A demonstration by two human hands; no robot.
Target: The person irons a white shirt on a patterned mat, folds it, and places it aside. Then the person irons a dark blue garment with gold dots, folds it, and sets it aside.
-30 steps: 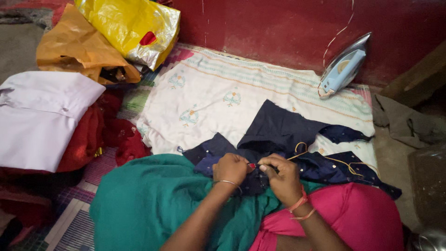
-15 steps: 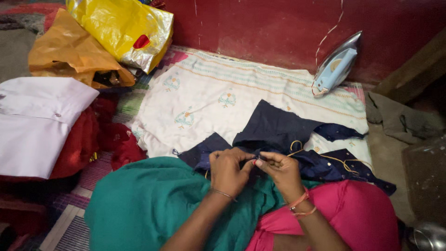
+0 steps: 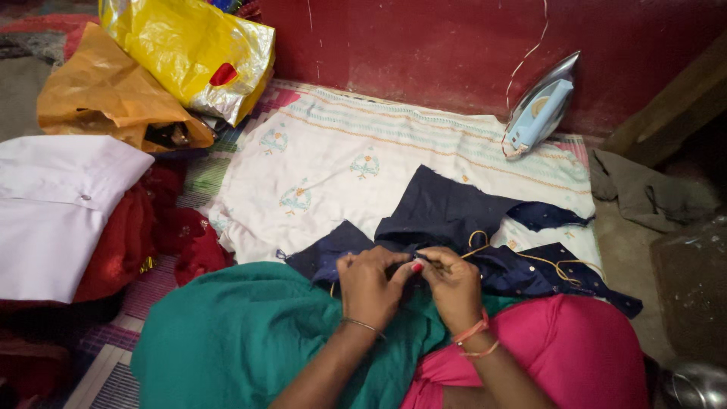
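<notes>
A dark navy garment (image 3: 447,216) with yellow trim lies in front of me, partly on my lap. My left hand (image 3: 371,286) pinches the edge of this navy cloth. Touching it fingertip to fingertip, my right hand (image 3: 454,286) also grips the cloth, with a thin yellow cord (image 3: 477,244) looping away from its fingers. What sits between the fingertips is too small to tell. Green cloth (image 3: 235,341) and pink cloth (image 3: 560,356) cover my knees below the hands.
A white embroidered cloth (image 3: 341,163) is spread on the floor mat. A light blue iron (image 3: 539,110) stands against the red wall. Yellow bag (image 3: 189,53) and orange bag (image 3: 98,98) lie far left, above a folded white shirt (image 3: 53,212) on red cloth (image 3: 136,242). A grey rag (image 3: 644,193) lies right.
Both hands stayed together on the navy cloth, shifting slightly with it; the left fingers have closed in toward the right fingertips. The view drifted a little.
</notes>
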